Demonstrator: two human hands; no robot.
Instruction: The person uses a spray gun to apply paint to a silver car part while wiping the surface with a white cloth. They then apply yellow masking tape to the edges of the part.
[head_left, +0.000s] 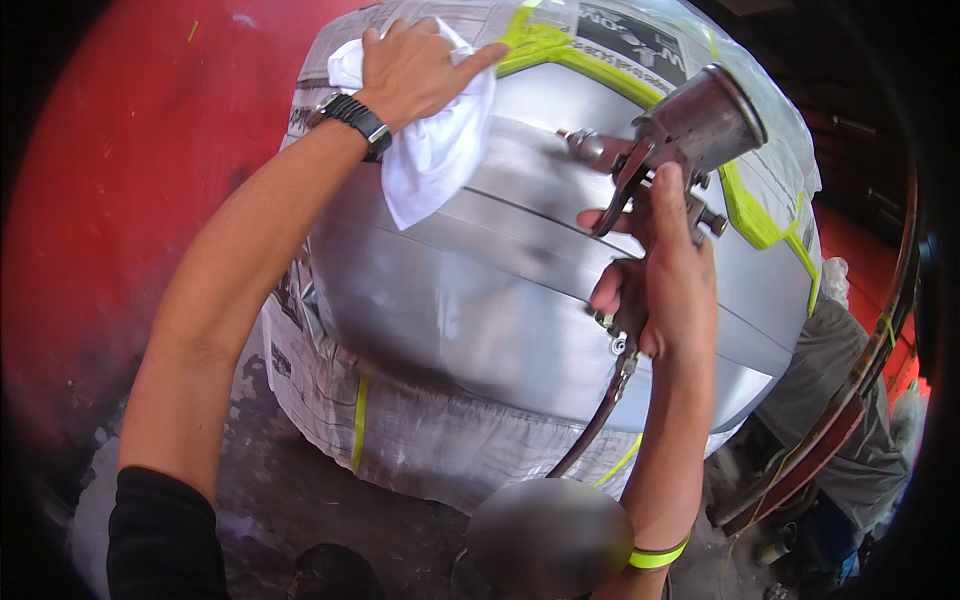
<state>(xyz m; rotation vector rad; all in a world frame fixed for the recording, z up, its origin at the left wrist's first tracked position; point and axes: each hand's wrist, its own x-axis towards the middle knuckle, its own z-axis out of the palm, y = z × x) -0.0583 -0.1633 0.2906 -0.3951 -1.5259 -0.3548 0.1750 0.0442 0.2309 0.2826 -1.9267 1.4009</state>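
the two hands are well apart. the left hand (418, 75) lies palm down over a white cloth (435, 170), at the upper left edge of a grey metal panel (430, 290); its thumb stands out toward the yellow-green tape (540, 50), and i cannot tell how firmly the fingers grip the cloth. the right hand (675, 270) is clamped around the handle of a spray gun (605, 150), which is in front of the panel's right part, with its metal cup (705, 118) uppermost and its nozzle pointing to the left.

for good wiping, i would advise light and even pressure with the cloth well spread under the palm, because its loose corner hangs down and could drag. near the border, strokes should go along the tape, so that its edge does not lift. the gun should be kept upright and clear of the metal, with no finger pressing the trigger.

the hose (595, 425) goes down from the handle in front of the panel's lower edge, so it could rub there. masking paper (640, 40) surrounds the panel. a red surface (130, 150) is on the left, and grey sheeting (835, 370) on the right.
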